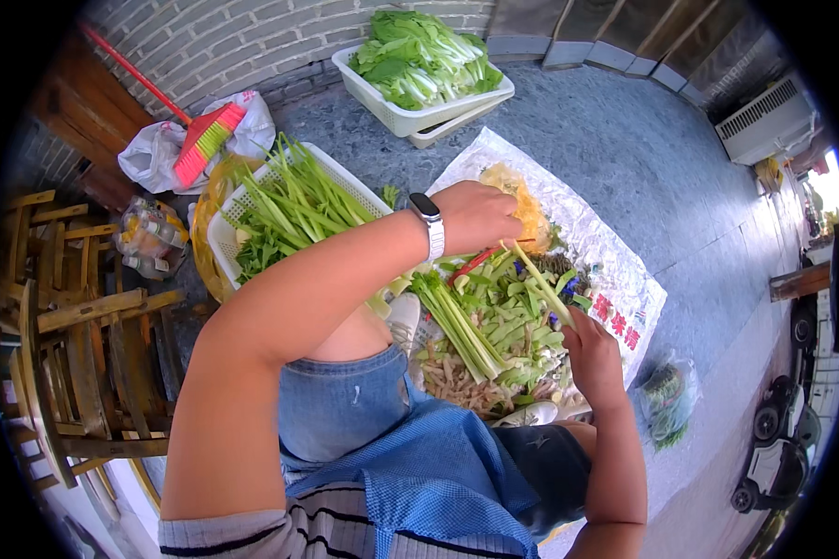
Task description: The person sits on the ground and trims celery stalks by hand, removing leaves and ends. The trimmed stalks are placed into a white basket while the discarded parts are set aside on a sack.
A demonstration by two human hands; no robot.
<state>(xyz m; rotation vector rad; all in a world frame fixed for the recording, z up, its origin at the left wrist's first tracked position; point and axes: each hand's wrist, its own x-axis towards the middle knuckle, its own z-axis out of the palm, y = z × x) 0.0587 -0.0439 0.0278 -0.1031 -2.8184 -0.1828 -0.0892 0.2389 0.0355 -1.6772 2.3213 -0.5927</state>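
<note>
My right hand grips the lower end of a pale green celery stalk, which slants up over a heap of scraps. At the stalk's upper end are the curled fingers of my left hand, with a watch on the wrist. A red strip lies just below that hand; I cannot tell what it is. Below, a bunch of trimmed celery stalks rests on the vegetable trimmings. The trimmings cover part of a white woven sack spread on the floor.
Leafy celery fills a white plastic basket beyond my left forearm. Leafy greens sit in another white basket near the brick wall. A broom, wooden chairs and a bag of greens stand or lie around.
</note>
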